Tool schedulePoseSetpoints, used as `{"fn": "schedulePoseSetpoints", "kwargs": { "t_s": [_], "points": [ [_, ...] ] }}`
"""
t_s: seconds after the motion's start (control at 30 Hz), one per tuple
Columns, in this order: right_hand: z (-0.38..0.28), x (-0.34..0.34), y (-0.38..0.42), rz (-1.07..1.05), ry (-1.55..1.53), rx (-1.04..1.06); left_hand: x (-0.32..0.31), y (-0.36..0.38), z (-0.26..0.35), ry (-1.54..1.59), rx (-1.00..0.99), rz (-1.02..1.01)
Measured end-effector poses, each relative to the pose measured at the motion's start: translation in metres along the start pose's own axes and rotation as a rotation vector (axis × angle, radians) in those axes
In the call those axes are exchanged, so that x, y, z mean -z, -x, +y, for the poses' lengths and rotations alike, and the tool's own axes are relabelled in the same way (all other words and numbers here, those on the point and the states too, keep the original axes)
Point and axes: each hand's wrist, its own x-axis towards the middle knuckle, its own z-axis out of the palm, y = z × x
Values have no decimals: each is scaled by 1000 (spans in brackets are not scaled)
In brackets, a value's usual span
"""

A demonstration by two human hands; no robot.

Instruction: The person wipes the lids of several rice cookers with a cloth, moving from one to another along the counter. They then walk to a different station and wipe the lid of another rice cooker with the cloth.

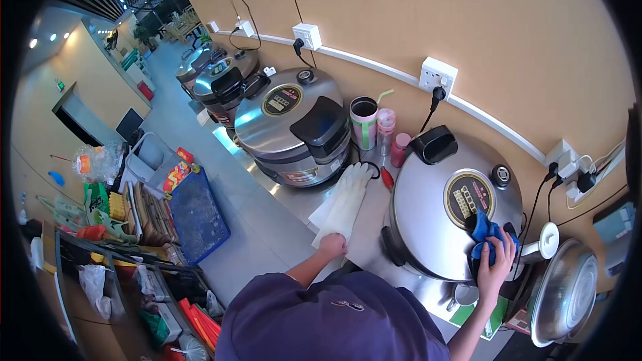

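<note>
A blue cloth (484, 228) is in my right hand (496, 259), whose fingers press it against the front latch side of the nearest rice cooker (428, 207). That cooker has a round silver lid with a black and gold label, and the lid is down. The cloth and fingers partly cover its black handle. My left hand (333, 245) is closed in a fist at the counter edge. Just beyond it lie white rubber gloves (348, 197), close to the fist. No object shows in that fist.
More rice cookers (291, 127) line the wall to the left. A tumbler with a straw (363, 124) and pink bottles (386, 130) stand between two cookers. At right are a metal basin (568, 294) and plugged cords. A blue crate lid (198, 217) and shelves lie left.
</note>
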Motion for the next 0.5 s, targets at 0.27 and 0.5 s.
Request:
{"fn": "schedulePoseSetpoints", "kwargs": {
  "t_s": [0.27, 0.5],
  "points": [
    [-37, -6, 22, -59, 18, 124, 6, -5, 2, -32, 61, -92],
    [-42, -21, 54, 42, -10, 167, -6, -11, -15, -32, 0, -18]
  ]
}}
